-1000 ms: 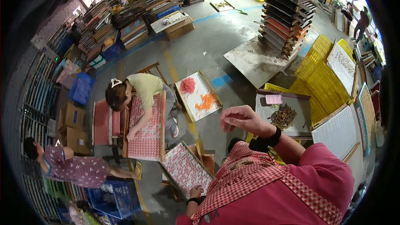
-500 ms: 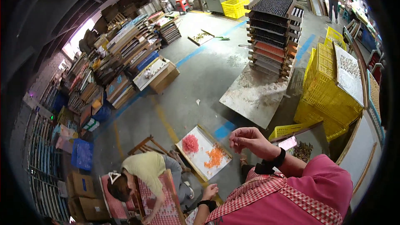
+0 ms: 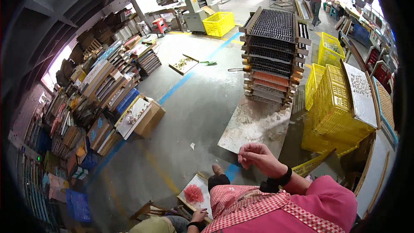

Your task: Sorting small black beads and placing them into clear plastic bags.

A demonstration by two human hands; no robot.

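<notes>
My right hand (image 3: pixel 257 157) is raised in front of the apron, its fingers curled in and pinched toward the thumb. Whatever lies between those fingertips, if anything, is too small to make out. Low beside my body is my left hand (image 3: pixel 199 215), its fingers loosely bent with no object seen in them. It appears over the near edge of a shallow tray (image 3: pixel 186 186), which holds a pile of pink pieces (image 3: pixel 193 193). My red-and-white checked apron (image 3: pixel 252 206) covers the tray's right part. My shoe (image 3: pixel 217 170) shows ahead of the apron.
A tall stack of racks (image 3: pixel 269 60) with dark pieces stands on a pale board (image 3: pixel 254 123). Yellow crates (image 3: pixel 330 112) rise at the right. Piled boards (image 3: pixel 103 88) line the left. A co-worker (image 3: pixel 153 225) is low at the bottom edge; another person (image 3: pixel 315 0) stands far off.
The view has shifted: the rack stack looks nearer, and the tray and co-worker sit lower. The orange pile is now out of sight and my shoe shows. My right hand keeps its curled pose.
</notes>
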